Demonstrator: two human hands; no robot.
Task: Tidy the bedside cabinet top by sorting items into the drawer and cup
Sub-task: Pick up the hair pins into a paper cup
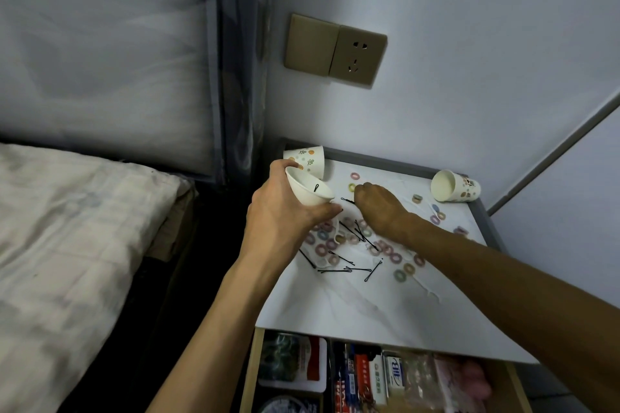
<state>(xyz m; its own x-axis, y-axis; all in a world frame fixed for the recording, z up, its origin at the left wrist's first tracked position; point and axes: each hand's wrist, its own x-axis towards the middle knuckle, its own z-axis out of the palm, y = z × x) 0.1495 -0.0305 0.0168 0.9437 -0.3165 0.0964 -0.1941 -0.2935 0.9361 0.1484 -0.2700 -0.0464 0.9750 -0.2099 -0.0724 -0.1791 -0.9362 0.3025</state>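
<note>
The bedside cabinet top (369, 312) is far from tidy, and the drawer (252, 375) below it stands open, already packed with boxes. The left hand (281, 211) curls round a white paper cup (307, 193), tilted mouth toward the right hand (379, 208), whose bunched fingertips pinch one bobby pin (347, 200) just beside the rim. One stowed pin (316, 187) already lies in that cup. By my judgement nearly everything is left: loose pins (352, 269) and many small hair ties (399, 258) scattered on the top

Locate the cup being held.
Head view: the held cup is in the left hand, tilted above the cabinet top's back left, in front of the floral cup.
</note>
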